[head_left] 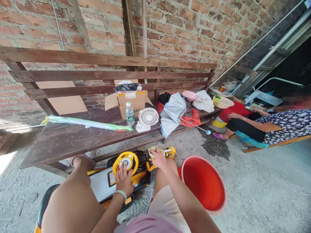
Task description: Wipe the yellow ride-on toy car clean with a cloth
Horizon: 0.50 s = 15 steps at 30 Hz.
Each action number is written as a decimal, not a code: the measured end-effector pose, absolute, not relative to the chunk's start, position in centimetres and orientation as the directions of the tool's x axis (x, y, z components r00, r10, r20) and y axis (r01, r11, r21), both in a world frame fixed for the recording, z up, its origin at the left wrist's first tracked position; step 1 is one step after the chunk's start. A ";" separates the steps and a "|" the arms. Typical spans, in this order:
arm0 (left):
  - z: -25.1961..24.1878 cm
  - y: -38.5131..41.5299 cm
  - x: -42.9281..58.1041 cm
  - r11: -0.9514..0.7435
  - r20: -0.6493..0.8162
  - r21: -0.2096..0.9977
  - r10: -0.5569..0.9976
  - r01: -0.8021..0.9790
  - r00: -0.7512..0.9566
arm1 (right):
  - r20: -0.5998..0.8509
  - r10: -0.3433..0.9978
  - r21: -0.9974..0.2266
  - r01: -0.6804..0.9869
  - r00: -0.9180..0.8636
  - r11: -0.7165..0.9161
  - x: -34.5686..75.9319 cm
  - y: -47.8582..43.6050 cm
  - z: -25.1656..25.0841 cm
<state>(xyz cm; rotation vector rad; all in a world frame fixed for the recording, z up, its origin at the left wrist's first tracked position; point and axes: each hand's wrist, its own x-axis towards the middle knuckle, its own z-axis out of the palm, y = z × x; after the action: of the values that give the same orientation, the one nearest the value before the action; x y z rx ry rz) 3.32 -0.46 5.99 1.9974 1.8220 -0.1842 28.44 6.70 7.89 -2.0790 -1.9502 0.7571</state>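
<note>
A yellow, black and white ride-on toy car point(107, 181) lies on the concrete floor between my knees. My left hand point(123, 179) rests on its yellow steering wheel point(125, 160), fingers laid over the rim. My right hand point(157, 157) presses a crumpled yellowish cloth point(153, 149) against the front of the car, fingers closed over the cloth. A red plastic bucket point(204, 183) stands just right of my right leg.
A long wooden bench point(73, 139) carries a wrapped green roll point(87, 123), a water bottle point(129, 114), a small white fan point(147, 119), a cardboard box point(131, 98), a grey umbrella point(173, 111) and bags. A person point(267, 124) sits at right. Brick wall behind.
</note>
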 end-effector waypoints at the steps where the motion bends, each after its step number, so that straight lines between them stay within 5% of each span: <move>1: 6.0 -0.5 3.3 -0.045 -0.379 0.221 0.917 0.974 0.128 | -0.262 0.965 -0.433 0.894 -0.002 -0.116 29.1 6.9 8.1; 9: 6.4 -0.5 3.3 -0.032 -0.412 0.268 0.899 0.963 0.144 | -0.302 0.925 -0.194 0.935 0.232 -0.298 36.5 6.9 8.5; 15: 6.4 -0.6 3.5 -0.028 -0.383 0.227 0.917 0.974 0.115 | -0.291 0.909 -0.156 0.922 0.300 -0.354 34.5 7.7 8.3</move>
<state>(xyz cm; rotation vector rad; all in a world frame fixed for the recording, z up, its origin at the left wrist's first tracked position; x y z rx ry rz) 3.49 -0.60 6.45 1.9754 1.8319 -0.1795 34.52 7.71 8.35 -2.5650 -1.8071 0.5285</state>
